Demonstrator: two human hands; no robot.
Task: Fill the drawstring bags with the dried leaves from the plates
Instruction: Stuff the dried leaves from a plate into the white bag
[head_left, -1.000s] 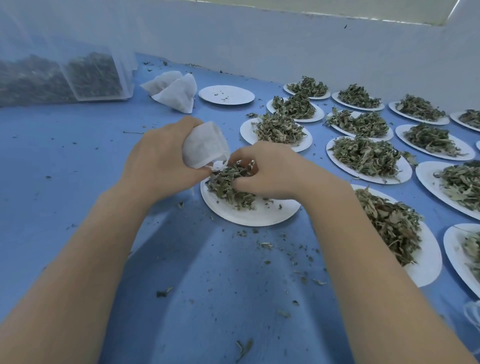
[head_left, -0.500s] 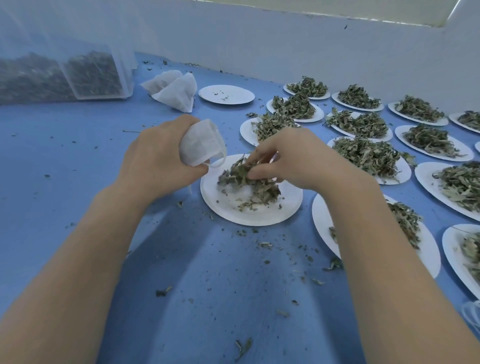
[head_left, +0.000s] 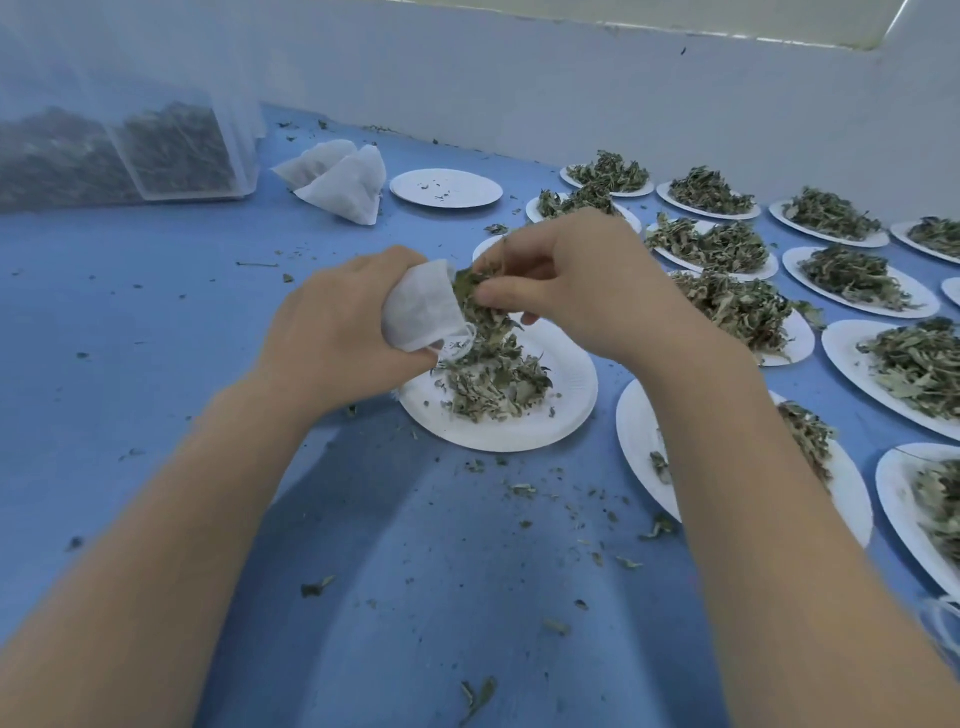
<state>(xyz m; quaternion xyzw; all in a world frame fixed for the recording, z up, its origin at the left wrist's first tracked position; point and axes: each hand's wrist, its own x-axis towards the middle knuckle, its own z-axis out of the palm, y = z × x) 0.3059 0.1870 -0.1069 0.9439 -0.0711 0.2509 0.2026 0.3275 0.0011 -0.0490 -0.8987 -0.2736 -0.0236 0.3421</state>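
At the centre of the frame we see the left hand (head_left: 337, 332) gripping a white drawstring bag (head_left: 423, 306), its mouth turned toward the right hand (head_left: 576, 286), which pinches a clump of dried leaves (head_left: 480, 306) at the opening. Below them sits a white plate (head_left: 566, 410) with a loose leaf pile (head_left: 493, 389) on the blue table (head_left: 156, 312). Along the right we see more leaf-heaped plates (head_left: 857, 275). Toward the upper left lie spare bags (head_left: 343, 176), a nearly bare plate (head_left: 445, 188) and a clear container (head_left: 176, 150).
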